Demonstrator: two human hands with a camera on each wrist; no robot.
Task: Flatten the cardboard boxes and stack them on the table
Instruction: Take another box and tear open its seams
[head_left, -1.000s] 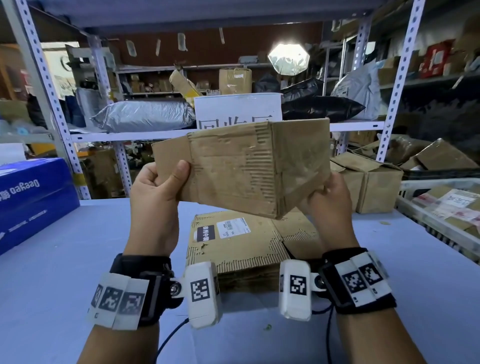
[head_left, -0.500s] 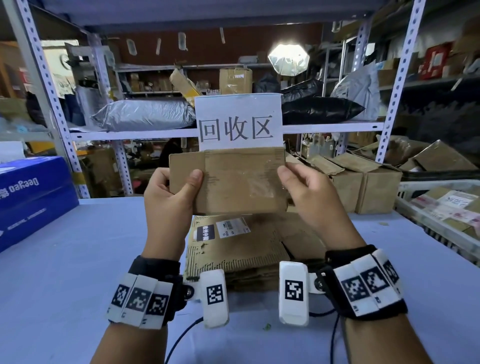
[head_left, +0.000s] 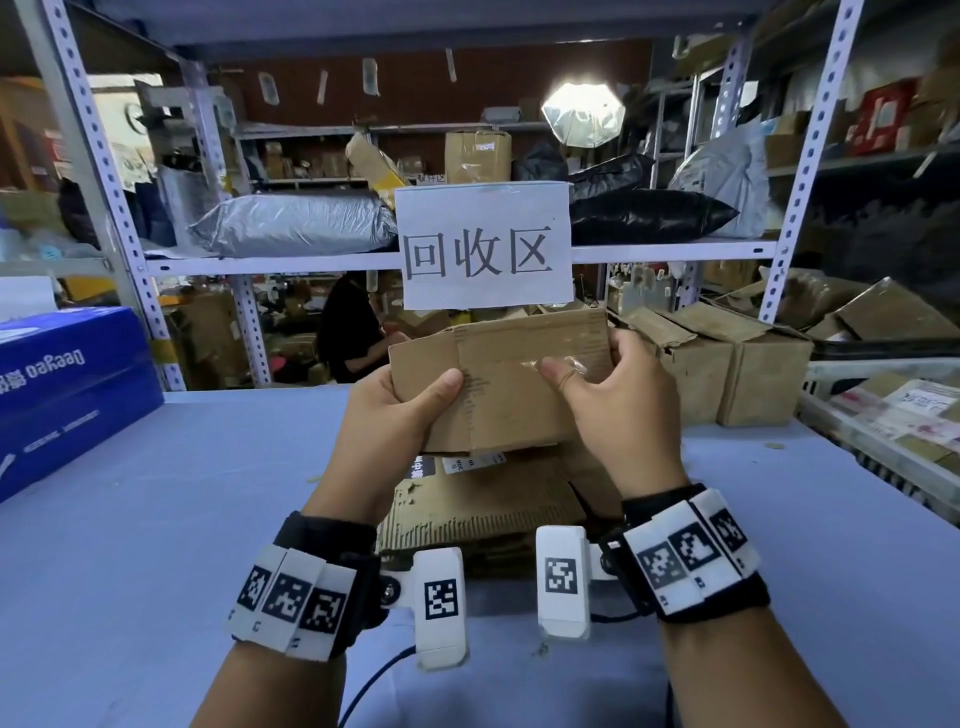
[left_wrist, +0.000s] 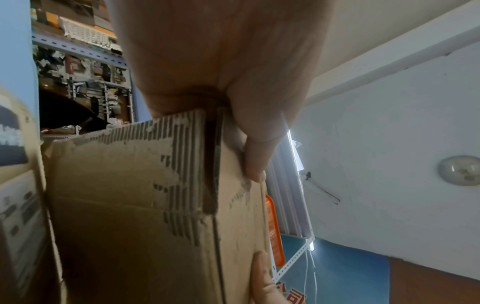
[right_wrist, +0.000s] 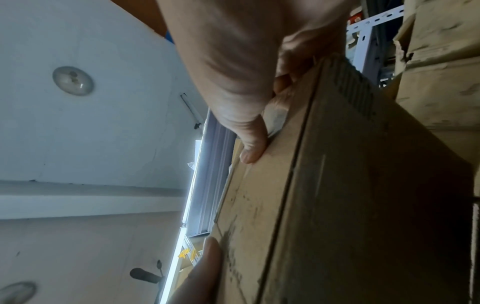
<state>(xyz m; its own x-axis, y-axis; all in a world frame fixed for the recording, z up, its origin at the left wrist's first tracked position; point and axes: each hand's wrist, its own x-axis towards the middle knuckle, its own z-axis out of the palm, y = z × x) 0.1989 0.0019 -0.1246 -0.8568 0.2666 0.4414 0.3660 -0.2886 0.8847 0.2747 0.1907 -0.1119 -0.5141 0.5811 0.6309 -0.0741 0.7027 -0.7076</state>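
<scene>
Both grips on the flattened box: my left hand pinches its left end, my right hand its right end, thumbs on the near face. It's held above the flat cardboard stack on the surface, centre.

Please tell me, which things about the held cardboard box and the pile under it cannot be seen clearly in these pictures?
- Left hand fingers: head view, behind the held box.
- Right hand fingers: head view, behind the same box.
- Label on the flattened pile: head view, half covered by the held box, print too small.
- Number of sheets in the pile: head view, hidden by wrist cameras.
- Left edge, left wrist view: blurred.
</scene>
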